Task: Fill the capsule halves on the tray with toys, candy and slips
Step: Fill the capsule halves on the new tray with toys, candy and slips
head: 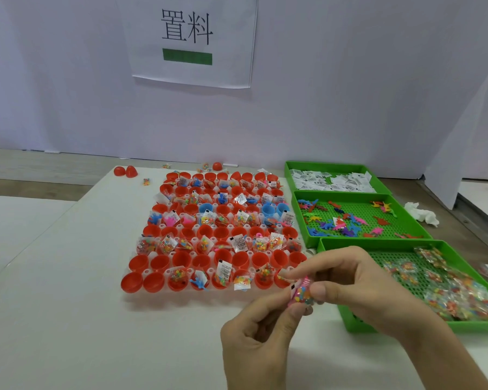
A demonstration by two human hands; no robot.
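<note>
A clear tray [130,296] on the white table holds several rows of red capsule halves [132,282] and a few blue ones [268,209]. Many carry candy packets, small toys and white slips; the two at the front left corner are bare. In front of the tray's right corner, both hands pinch one small bundle [301,292]: a clear candy packet with coloured beads, a pink toy and a slip edge. My left hand [257,342] holds it from below, my right hand [347,280] from above and right.
Three green bins line the right side: slips [333,178] at the back, coloured toys [350,218] in the middle, candy packets [445,291] nearest. Loose red capsule halves [125,171] and stray packets lie behind the tray. A crumpled tissue [421,213] sits far right.
</note>
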